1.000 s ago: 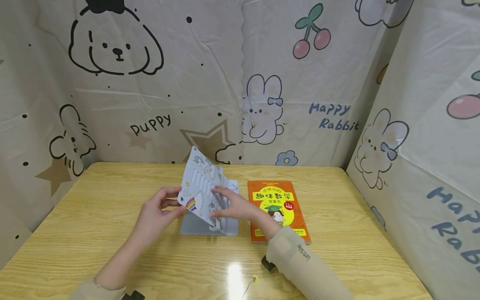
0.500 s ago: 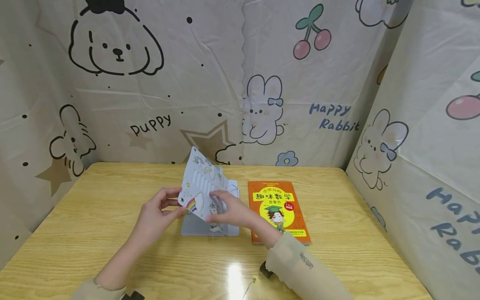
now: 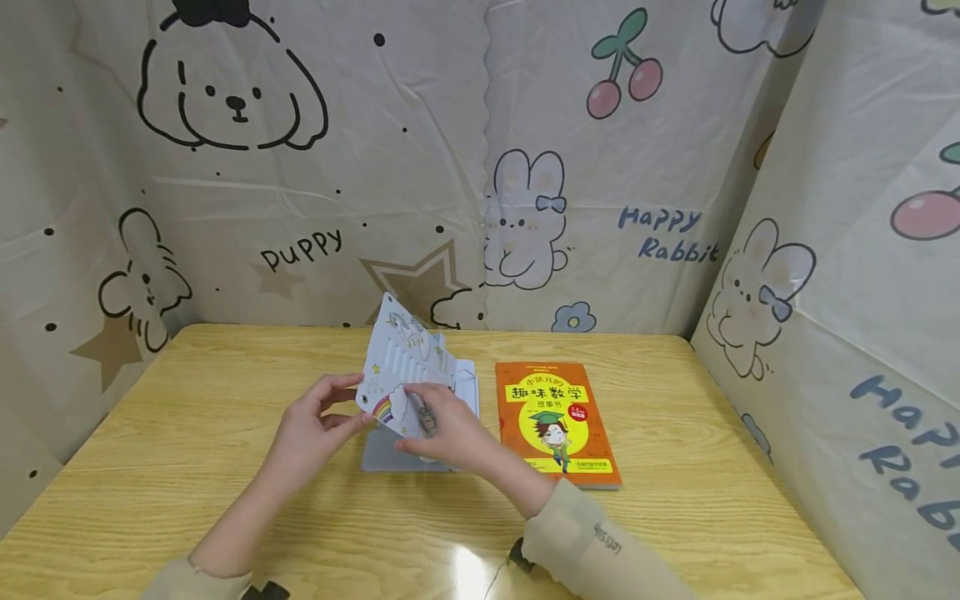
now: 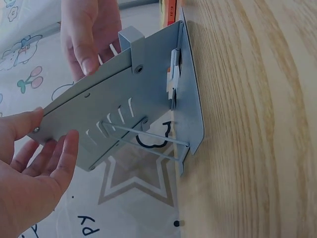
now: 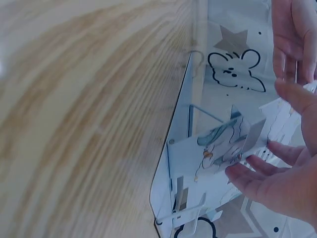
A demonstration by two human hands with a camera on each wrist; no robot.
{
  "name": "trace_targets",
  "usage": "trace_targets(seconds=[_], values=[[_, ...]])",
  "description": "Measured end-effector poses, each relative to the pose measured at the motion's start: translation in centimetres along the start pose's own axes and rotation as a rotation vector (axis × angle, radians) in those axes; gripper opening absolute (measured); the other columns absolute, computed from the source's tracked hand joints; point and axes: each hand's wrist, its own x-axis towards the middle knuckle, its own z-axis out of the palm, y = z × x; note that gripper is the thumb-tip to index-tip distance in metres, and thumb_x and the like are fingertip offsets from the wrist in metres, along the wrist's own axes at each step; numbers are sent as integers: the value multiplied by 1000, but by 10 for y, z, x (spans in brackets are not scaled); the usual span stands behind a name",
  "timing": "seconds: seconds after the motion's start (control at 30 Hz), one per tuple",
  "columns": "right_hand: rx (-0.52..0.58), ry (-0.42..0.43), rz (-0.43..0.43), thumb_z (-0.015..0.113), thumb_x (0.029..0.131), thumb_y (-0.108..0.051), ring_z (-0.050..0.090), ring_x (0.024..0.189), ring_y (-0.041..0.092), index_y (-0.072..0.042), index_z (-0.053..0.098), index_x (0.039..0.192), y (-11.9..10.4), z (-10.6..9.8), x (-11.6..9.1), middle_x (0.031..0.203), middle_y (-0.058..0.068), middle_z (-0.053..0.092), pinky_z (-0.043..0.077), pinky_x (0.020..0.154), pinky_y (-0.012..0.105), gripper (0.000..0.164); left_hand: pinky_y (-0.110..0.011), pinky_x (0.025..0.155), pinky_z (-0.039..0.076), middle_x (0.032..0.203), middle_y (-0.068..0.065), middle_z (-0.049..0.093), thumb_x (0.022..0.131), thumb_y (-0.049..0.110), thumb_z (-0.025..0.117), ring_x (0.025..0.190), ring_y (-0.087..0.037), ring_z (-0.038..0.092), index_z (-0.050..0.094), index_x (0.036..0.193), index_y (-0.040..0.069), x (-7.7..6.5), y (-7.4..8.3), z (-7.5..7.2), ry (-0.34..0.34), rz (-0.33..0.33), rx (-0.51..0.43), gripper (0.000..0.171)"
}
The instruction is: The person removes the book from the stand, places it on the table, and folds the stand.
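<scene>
A white metal book stand (image 3: 390, 358) with unicorn and rainbow prints stands on the table, its panel tilted up from a flat base (image 3: 397, 457). My left hand (image 3: 303, 429) pinches the panel's near-left corner between thumb and fingers. My right hand (image 3: 450, 429) touches the panel near its lower edge, with the thumb low and the fingers spread over the printed face. In the left wrist view, the plain back of the panel (image 4: 109, 99) shows slots and a wire support (image 4: 148, 134). Behind the right hand, part of the lower edge is hidden in the head view.
An orange book (image 3: 555, 392) with a cartoon figure lies to the right of the stand. A small flower on a thin stem (image 3: 495, 577) is near the front edge, partly hidden by the right sleeve (image 3: 592, 533). Printed cloth (image 3: 300, 192) hangs behind the wooden table (image 3: 210, 400).
My right hand has slid left and slightly toward me along the panel's lower part, showing more of the orange book. My left hand and the stand look unmoved.
</scene>
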Motion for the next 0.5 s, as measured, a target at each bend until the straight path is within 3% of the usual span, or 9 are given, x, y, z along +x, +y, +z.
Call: trace_targets(seconds=[0.27, 0.5], values=[[-30, 34, 25, 71, 71, -42, 44, 118, 16, -19, 39, 133, -6, 0, 0, 132, 1, 43, 42, 94, 33, 73, -23, 73, 52, 119, 0, 54, 76, 20, 69, 102, -6, 53, 53, 117, 15, 1, -4, 1, 11, 20, 5, 44], [30, 70, 20, 72, 70, -42, 48, 112, 16, -21, 41, 132, 0, 0, -1, 130, -1, 45, 46, 88, 29, 72, -23, 72, 53, 117, 0, 54, 76, 17, 70, 101, -13, 54, 53, 118, 17, 5, 2, 5, 1, 38, -38, 45]])
